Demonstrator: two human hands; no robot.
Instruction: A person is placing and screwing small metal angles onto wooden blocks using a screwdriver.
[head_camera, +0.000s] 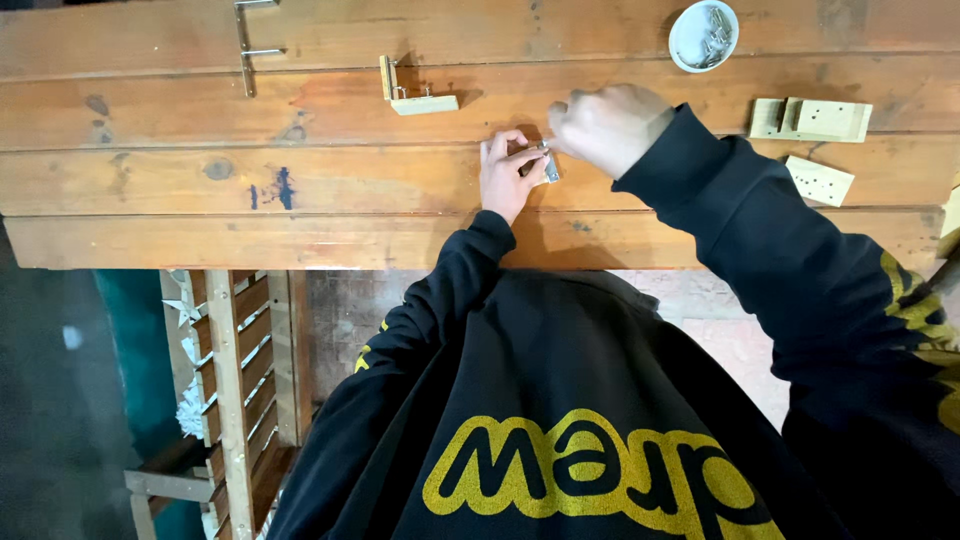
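Observation:
My left hand (506, 175) rests on the wooden workbench (300, 190) and pinches a small silvery metal bracket (550, 166) between thumb and fingers. My right hand (606, 125) is curled just above and to the right of it, fingertips touching the same bracket. The part of the bracket under my fingers is hidden. Both arms wear black sleeves with yellow print.
An L-shaped pale wood piece (415, 94) lies behind my hands. A white dish of metal screws (704, 35) sits at the back right. Wood blocks (812, 119) and a drilled block (820, 180) lie at right. A metal bracket (247, 50) lies at back left. A slatted wooden frame (235, 390) stands below.

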